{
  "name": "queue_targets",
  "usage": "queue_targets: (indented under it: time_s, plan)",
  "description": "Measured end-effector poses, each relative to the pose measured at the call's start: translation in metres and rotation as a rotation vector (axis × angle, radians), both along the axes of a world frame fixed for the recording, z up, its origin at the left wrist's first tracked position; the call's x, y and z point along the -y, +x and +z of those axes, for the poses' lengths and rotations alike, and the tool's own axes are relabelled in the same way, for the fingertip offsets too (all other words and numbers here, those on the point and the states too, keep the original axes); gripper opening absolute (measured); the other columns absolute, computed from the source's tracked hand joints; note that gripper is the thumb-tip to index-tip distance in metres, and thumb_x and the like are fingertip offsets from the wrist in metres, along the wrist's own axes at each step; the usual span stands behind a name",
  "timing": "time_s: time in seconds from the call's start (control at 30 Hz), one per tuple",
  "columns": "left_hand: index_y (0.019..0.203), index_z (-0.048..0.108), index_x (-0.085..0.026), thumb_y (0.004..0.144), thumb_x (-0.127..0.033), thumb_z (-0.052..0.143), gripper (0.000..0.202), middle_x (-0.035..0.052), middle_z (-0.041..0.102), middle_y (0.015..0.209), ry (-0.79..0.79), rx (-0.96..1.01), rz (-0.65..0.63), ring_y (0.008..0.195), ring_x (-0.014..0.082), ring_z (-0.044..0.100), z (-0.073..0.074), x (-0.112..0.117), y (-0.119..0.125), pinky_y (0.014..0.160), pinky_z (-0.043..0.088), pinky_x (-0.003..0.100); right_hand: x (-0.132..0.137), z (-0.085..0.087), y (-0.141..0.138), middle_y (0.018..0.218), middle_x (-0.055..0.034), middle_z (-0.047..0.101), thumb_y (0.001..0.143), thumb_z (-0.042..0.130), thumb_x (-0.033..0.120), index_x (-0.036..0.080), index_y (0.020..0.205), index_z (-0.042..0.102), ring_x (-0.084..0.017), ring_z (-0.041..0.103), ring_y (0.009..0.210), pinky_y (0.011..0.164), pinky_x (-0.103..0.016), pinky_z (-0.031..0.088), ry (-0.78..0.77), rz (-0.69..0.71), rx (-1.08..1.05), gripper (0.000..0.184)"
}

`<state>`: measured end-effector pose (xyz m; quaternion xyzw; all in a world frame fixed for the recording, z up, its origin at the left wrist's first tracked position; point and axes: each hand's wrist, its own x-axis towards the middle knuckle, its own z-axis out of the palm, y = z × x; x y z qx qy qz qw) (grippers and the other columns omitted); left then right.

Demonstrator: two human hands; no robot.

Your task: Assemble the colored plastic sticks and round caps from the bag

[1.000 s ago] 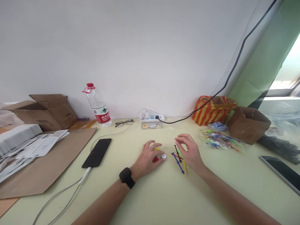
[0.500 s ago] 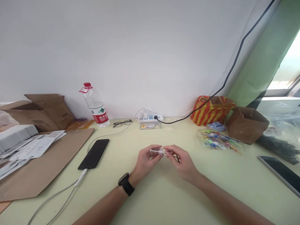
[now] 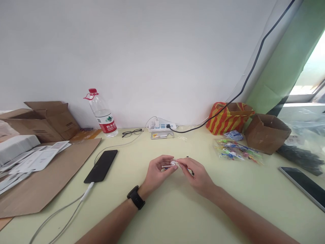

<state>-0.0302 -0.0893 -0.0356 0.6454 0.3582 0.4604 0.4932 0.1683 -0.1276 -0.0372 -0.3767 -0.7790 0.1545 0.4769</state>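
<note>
1. Holding a small white piece (image 3: 174,163) between both hands, the person works just above the pale green table (image 3: 177,217), in the middle of it, in front of the body.
2. The left hand (image 3: 157,171), with a black watch (image 3: 135,197) on the wrist, is closed in a pinch on the small white piece; a thin white stick (image 3: 165,166) comes out of it to the left.
3. The right hand (image 3: 198,174) is also closed, and its fingertips meet the piece from the other side. Some coloured sticks (image 3: 191,169) seem tucked in this hand, but I cannot tell surely.
4. My judgement: the step in hand is joining or fitting very small parts together.
5. Any further move calls for a steady pinch and exact aiming, because the parts are thin and light.
6. A bag of colourful pieces (image 3: 235,150) lies near on the right; a phone (image 3: 101,166) lies on the left.
</note>
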Motion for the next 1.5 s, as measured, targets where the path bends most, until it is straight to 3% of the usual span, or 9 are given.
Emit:
queue_targets:
  time_s: [0.27, 0.5, 0.73, 0.9, 1.07, 1.2, 1.37, 1.5]
  plan:
    - [0.116, 0.072, -0.021, 0.080, -0.036, 0.083, 0.041, 0.0089, 0.079, 0.109, 0.091, -0.026, 0.022, 0.096, 0.0254, 0.077, -0.005, 0.001, 0.002, 0.091, 0.064, 0.043, -0.004, -0.006, 0.002, 0.109, -0.0068, 0.074, 0.105, 0.041, 0.016, 0.030, 0.132, 0.061, -0.023, 0.069, 0.097, 0.089, -0.041, 0.057, 0.119, -0.025, 0.124, 0.036]
    - [0.108, 0.074, -0.021, 0.084, -0.038, 0.080, 0.029, 0.0068, 0.079, 0.099, 0.164, -0.107, 0.033, 0.088, 0.0222, 0.076, -0.010, 0.000, 0.001, 0.083, 0.064, 0.037, -0.006, -0.007, 0.003, 0.103, -0.0071, 0.074, 0.103, 0.043, 0.012, 0.031, 0.131, 0.062, -0.025, 0.066, 0.093, 0.081, -0.042, 0.056, 0.197, -0.035, 0.152, 0.039]
    - [0.103, 0.073, -0.020, 0.088, -0.035, 0.076, 0.022, 0.0050, 0.076, 0.094, 0.227, -0.166, 0.029, 0.083, 0.0186, 0.071, -0.006, 0.000, 0.000, 0.077, 0.059, 0.031, -0.006, -0.009, 0.003, 0.111, -0.0084, 0.072, 0.104, 0.044, 0.014, 0.029, 0.130, 0.062, -0.024, 0.067, 0.102, 0.087, -0.041, 0.057, 0.152, -0.035, 0.100, 0.035]
    - [0.098, 0.070, -0.018, 0.091, -0.036, 0.072, 0.019, 0.0048, 0.072, 0.086, 0.234, -0.200, -0.011, 0.079, 0.0173, 0.066, -0.004, 0.000, -0.001, 0.070, 0.053, 0.029, -0.009, -0.007, 0.004, 0.106, -0.0076, 0.071, 0.104, 0.046, 0.016, 0.028, 0.124, 0.064, -0.023, 0.067, 0.098, 0.083, -0.037, 0.057, 0.090, 0.021, 0.017, 0.030]
    - [0.098, 0.067, -0.017, 0.089, -0.036, 0.076, 0.023, 0.0078, 0.074, 0.096, 0.113, -0.107, -0.080, 0.084, 0.0182, 0.067, 0.005, 0.001, -0.003, 0.074, 0.051, 0.030, -0.011, 0.000, 0.006, 0.103, -0.0059, 0.070, 0.102, 0.052, 0.020, 0.027, 0.119, 0.066, -0.019, 0.066, 0.089, 0.081, -0.034, 0.056, -0.063, 0.042, -0.076, 0.023]
    - [0.092, 0.063, -0.017, 0.091, -0.037, 0.074, 0.023, 0.0115, 0.073, 0.109, -0.093, 0.033, -0.245, 0.081, 0.0150, 0.064, 0.015, -0.001, -0.008, 0.067, 0.047, 0.026, -0.012, 0.006, 0.009, 0.100, -0.0049, 0.071, 0.100, 0.058, 0.024, 0.026, 0.114, 0.068, -0.019, 0.066, 0.088, 0.083, -0.034, 0.056, -0.172, 0.071, -0.154, 0.018]
    - [0.105, 0.070, -0.017, 0.085, -0.035, 0.081, 0.029, 0.0064, 0.070, 0.092, -0.219, 0.040, -0.324, 0.080, 0.0149, 0.062, 0.014, -0.009, -0.014, 0.066, 0.044, 0.025, -0.013, 0.009, 0.009, 0.106, -0.0058, 0.071, 0.098, 0.061, 0.029, 0.025, 0.111, 0.069, -0.020, 0.069, 0.094, 0.086, -0.036, 0.057, -0.277, 0.065, -0.247, 0.016]
    - [0.105, 0.074, -0.016, 0.082, -0.037, 0.084, 0.032, 0.0054, 0.068, 0.086, -0.259, 0.003, -0.327, 0.078, 0.0150, 0.062, 0.010, -0.013, -0.015, 0.065, 0.043, 0.025, -0.012, 0.012, 0.010, 0.114, -0.0069, 0.068, 0.098, 0.059, 0.030, 0.026, 0.114, 0.068, -0.020, 0.067, 0.093, 0.081, -0.035, 0.058, -0.205, -0.004, -0.242, 0.018]
